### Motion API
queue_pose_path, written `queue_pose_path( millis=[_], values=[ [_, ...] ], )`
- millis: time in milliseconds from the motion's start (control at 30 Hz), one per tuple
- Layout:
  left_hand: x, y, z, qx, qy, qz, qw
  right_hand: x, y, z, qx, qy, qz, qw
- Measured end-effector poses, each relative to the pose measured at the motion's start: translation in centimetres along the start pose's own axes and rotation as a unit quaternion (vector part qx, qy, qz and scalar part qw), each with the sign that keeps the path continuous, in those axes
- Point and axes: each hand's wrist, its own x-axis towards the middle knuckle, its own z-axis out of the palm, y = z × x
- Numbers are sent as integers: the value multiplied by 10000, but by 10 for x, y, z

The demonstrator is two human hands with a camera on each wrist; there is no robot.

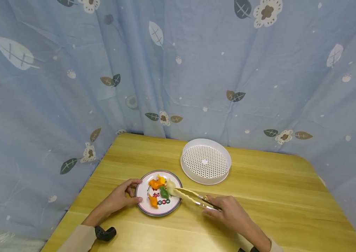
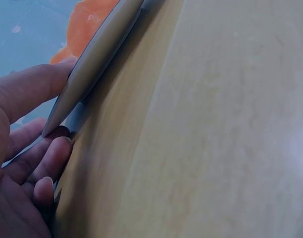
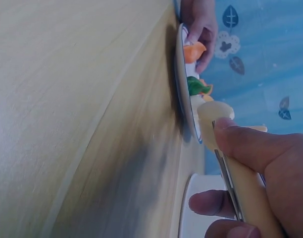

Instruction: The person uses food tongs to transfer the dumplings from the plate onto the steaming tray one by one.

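On yellow wood (image 1: 279, 199) sits a round, blue-rimmed white plate (image 1: 165, 209).

Plate (image 2: 98, 54) cut off at left wrist view's top, sieve (image 3: 203, 186) at right's bottom

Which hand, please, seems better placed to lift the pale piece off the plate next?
Probably the right hand: it holds the tongs, which reach to the pale piece, while the left hand grips the plate.
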Motion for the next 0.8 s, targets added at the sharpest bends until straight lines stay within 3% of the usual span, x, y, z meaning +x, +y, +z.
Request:
queue_pose_path(
  millis=[200, 800],
  values=[
    [1, -1, 1, 32, 73, -125, 9999, -4, 1, -2, -14, 189, -77, 9998],
    [0, -2, 1, -12, 23, 85, 10000, -3, 2, -15, 227, 506, -63, 9984]
  ],
)
